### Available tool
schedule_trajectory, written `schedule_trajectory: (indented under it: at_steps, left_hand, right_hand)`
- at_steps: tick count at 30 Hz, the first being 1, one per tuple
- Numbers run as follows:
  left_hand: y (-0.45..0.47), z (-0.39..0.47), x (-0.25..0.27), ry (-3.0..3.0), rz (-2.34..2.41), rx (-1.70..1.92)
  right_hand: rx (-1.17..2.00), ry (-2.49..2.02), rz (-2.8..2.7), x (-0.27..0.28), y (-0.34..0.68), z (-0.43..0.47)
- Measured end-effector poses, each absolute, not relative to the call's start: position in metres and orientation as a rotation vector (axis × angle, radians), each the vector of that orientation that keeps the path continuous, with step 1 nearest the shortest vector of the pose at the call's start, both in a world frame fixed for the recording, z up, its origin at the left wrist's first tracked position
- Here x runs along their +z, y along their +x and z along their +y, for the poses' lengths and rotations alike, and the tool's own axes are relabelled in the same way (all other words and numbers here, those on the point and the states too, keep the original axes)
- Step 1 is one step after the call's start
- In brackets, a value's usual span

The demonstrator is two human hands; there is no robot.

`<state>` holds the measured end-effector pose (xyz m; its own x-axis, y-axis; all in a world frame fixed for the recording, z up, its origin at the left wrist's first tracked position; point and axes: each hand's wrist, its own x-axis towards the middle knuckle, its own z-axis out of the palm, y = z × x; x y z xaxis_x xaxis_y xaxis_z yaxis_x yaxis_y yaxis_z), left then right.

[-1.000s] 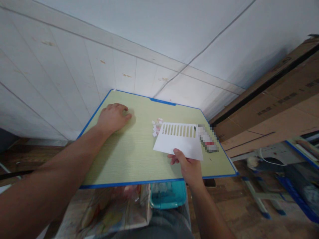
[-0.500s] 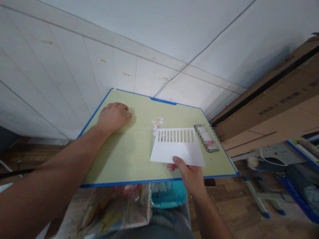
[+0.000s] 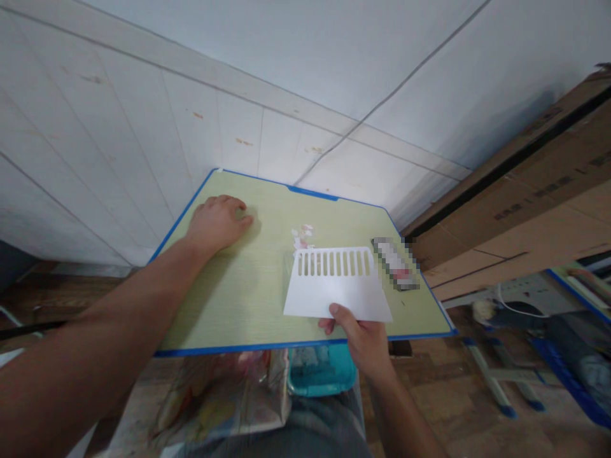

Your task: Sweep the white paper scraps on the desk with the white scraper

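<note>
My right hand (image 3: 365,340) pinches the near edge of a white slotted sheet (image 3: 337,296), thumb on top and fingers underneath. A row of several long slots runs along the sheet's far side. It is held over the near right part of the table, slightly tilted. Just past its far left corner lie small pale pink and white pieces (image 3: 301,236), partly covered by the sheet; their kind is too small to tell. My left hand (image 3: 218,221) rests on the table's left side, fingers loosely bent and thumb apart, with nothing visible in it.
The pale green table (image 3: 267,203) has a blue rim and stands against a white wall. A pixelated flat object (image 3: 395,264) lies at its right. Below the near edge are a turquoise bin (image 3: 322,381) and a bag (image 3: 258,401). Cardboard boxes (image 3: 525,184) stand at the right.
The white slotted sheet has come slightly toward me and to the left in my right hand, showing more of the small pink and white pieces. My left hand has stayed put.
</note>
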<state>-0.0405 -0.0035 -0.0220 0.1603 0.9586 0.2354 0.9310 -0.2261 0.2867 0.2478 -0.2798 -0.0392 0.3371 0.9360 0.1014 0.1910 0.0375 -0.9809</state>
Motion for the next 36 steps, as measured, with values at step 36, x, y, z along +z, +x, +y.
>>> schedule_trajectory:
  at_steps: [36]
  left_hand:
    - [-0.04, -0.005, -0.019, 2.315, 1.91, 0.542]
  right_hand:
    - [1.088, -1.404, -1.078, -0.043, 0.247, -0.287]
